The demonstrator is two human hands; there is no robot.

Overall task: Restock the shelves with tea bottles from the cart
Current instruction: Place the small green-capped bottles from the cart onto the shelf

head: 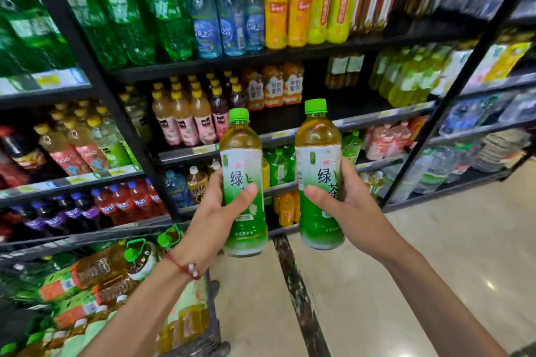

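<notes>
I hold two green tea bottles upright in front of the shelves. My left hand [216, 209] grips the left green tea bottle [243, 153], which has a green cap and a white and green label. My right hand [346, 203] grips the right green tea bottle [317, 151] of the same kind. Both bottles hang in the air at the height of the lower shelves. The cart [203, 339] stands at the lower left and holds several tea bottles [87, 293] lying on their sides. A row of similar green tea bottles [406, 78] stands on a shelf at the upper right.
Black shelving [290, 52] full of soda, juice and tea bottles fills the view. A dark gap [342, 107] shows on the middle shelf behind the held bottles. A slanted black upright [452, 101] stands at the right. Beige tiled floor [435, 240] spreads to the lower right.
</notes>
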